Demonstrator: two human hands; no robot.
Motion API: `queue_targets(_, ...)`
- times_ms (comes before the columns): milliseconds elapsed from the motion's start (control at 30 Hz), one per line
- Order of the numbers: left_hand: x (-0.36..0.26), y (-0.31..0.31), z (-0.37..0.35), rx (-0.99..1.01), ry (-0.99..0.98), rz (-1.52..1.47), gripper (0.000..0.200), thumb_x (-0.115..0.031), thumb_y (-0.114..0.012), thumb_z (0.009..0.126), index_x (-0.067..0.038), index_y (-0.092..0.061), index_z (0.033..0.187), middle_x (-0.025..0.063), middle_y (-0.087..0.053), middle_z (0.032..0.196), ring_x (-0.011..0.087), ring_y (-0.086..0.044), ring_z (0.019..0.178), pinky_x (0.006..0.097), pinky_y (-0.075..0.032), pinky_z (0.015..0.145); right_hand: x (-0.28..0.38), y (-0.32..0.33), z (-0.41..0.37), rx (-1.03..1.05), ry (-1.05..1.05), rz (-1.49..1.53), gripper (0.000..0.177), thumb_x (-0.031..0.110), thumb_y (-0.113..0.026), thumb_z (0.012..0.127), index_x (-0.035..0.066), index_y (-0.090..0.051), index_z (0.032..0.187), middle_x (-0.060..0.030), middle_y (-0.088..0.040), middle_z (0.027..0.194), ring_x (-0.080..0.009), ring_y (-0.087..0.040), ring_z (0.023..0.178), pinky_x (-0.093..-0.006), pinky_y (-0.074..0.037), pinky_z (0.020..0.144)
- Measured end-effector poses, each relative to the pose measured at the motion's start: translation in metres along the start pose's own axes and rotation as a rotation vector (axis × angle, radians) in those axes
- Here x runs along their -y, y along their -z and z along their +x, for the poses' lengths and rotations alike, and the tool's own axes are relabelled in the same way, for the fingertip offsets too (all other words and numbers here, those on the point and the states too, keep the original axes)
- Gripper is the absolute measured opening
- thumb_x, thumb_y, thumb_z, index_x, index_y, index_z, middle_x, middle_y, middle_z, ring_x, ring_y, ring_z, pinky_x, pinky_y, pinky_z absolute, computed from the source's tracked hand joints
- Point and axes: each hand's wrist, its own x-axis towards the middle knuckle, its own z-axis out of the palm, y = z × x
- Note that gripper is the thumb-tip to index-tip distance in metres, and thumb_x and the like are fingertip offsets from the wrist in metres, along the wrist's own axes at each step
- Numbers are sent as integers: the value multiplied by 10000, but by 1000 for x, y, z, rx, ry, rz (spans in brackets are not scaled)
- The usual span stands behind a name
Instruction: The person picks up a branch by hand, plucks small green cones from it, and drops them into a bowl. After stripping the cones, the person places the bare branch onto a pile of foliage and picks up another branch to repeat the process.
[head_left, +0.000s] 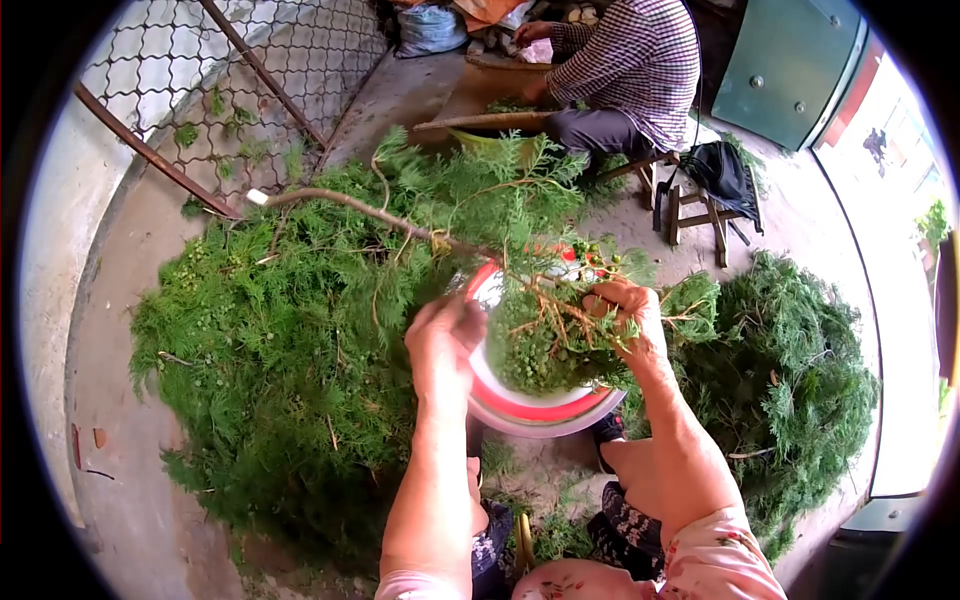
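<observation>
A long cut conifer branch (350, 203) with a pale sawn end stretches over a red-and-white basin (545, 410). My right hand (628, 312) is closed around the leafy twigs of this branch, over the basin's right side. My left hand (446, 338) is by the basin's left rim, its fingers curled inward and smeared by motion. Small green cones and sprigs (535, 360) show within the basin, partly covered by the foliage above.
A big heap of green branches (290, 350) lies on the left, a darker heap (790, 380) on the right. Another person (635, 75) sits ahead by a yellow-green tub (490, 140). A stool (705, 215) holds a black bag (722, 178). Wire mesh panel (270, 90) leans at left.
</observation>
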Motion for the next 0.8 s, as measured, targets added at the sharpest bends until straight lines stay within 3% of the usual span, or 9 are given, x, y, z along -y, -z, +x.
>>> queue_targets(67,3,-3,-4,104,-6,271,148,-57,-511,867,16,-560,986,103,-624,875,173,-594,704,285,-498,631,4,4,1,-9,62,-134,130,-47,-615,673,-51,-621,803,-36,-563,697,-122,-499,705,-269,-386,646)
queue_targets(133,4,-6,-8,180,36,444,198,-13,-503,843,-2,-582,1024,90,-635,921,168,-605,710,300,-506,670,-5,8,2,-5,22,-167,228,36,-542,702,-27,-657,888,-78,-649,760,-147,-588,722,-270,-445,676)
queue_targets(233,27,15,5,247,-122,757,188,13,-516,792,36,-626,943,52,-641,828,101,-564,681,239,-460,668,5,11,-1,-45,144,-150,261,30,-496,705,1,-673,895,-73,-645,801,-165,-587,763,-274,-448,697)
queue_targets(267,28,16,5,276,-174,872,181,13,-519,784,48,-631,921,47,-640,801,87,-553,678,226,-447,662,10,11,-10,-78,94,-110,288,11,-473,703,24,-633,943,-74,-615,900,-170,-563,842,-282,-446,722)
queue_targets(333,18,11,0,264,-87,934,202,0,-525,759,67,-631,917,40,-625,747,78,-529,679,218,-423,639,9,15,-20,-107,-6,-27,327,-12,-452,704,62,-571,999,-72,-564,1041,-176,-523,943,-291,-440,751)
queue_targets(400,11,8,-3,235,-53,1000,227,3,-513,750,63,-630,936,44,-624,750,91,-537,679,227,-426,638,-39,25,-2,-35,-144,81,337,-23,-452,707,93,-525,1015,-66,-521,1125,-176,-488,986,-294,-433,760)
queue_targets(433,16,14,2,240,-69,782,212,7,-505,743,64,-634,901,49,-624,762,106,-545,694,230,-429,662,-42,26,2,-8,-187,101,347,-28,-453,709,109,-503,1024,-62,-499,1167,-176,-471,1008,-296,-430,764)
queue_targets(600,9,17,0,229,-158,865,174,1,-527,767,55,-633,893,58,-630,815,113,-552,757,234,-428,716,-28,28,-1,-143,196,-289,289,237,-637,808,12,-631,990,-32,-627,858,-116,-533,778,-293,-412,711)
queue_targets(800,11,13,-4,294,-42,777,145,-10,-553,796,62,-624,899,81,-640,781,125,-582,702,237,-465,682,2,22,0,-51,-151,-4,203,176,-596,841,-3,-575,937,-60,-627,881,-130,-542,800,-273,-426,738)
